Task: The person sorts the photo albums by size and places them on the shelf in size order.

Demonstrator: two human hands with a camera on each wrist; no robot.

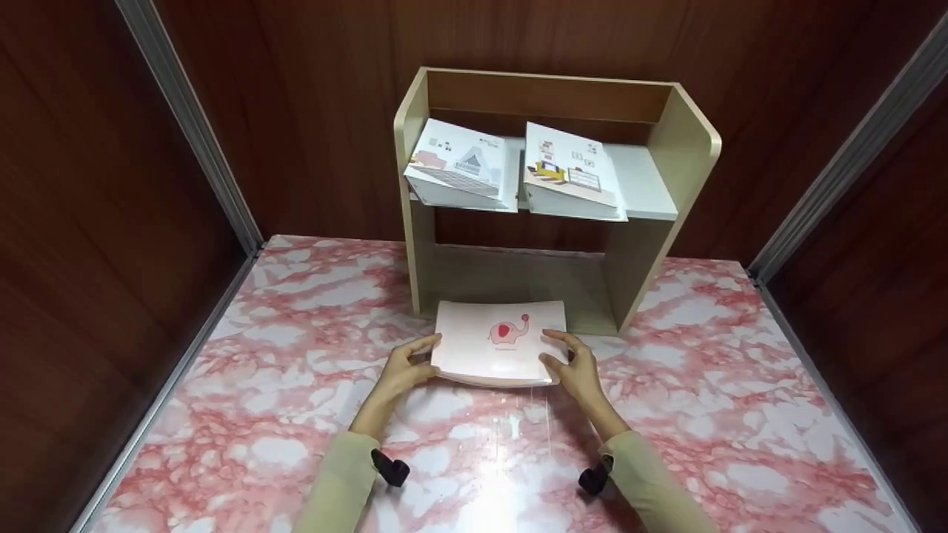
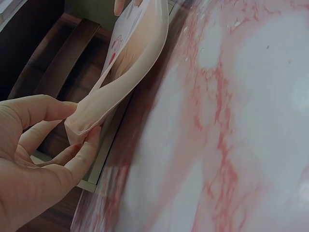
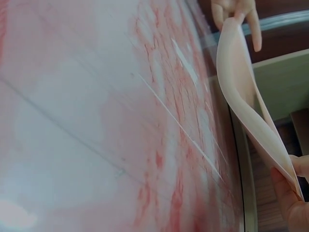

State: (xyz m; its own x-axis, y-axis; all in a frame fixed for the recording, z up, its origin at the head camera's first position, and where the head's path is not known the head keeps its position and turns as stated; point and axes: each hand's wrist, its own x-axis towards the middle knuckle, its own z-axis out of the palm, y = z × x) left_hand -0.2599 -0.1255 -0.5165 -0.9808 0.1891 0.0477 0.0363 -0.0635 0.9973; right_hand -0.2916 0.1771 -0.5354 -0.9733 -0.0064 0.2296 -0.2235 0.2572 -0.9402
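Note:
A pale pink soft-cover book with a red elephant on its cover is held level in front of the small shelf's lower compartment. My left hand pinches its left edge between thumb and fingers. On the opposite edge, my right hand has the same kind of pinch. Seen from the left wrist, the book bows along its length, and a gap shows under the front cover. The right wrist view shows the same bend in the book, lifted off the table.
A wooden two-tier shelf stands at the back of the table. On its white upper board lean two illustrated white books, one at left and one at centre right. The red-and-white marbled table lies between dark wood panels.

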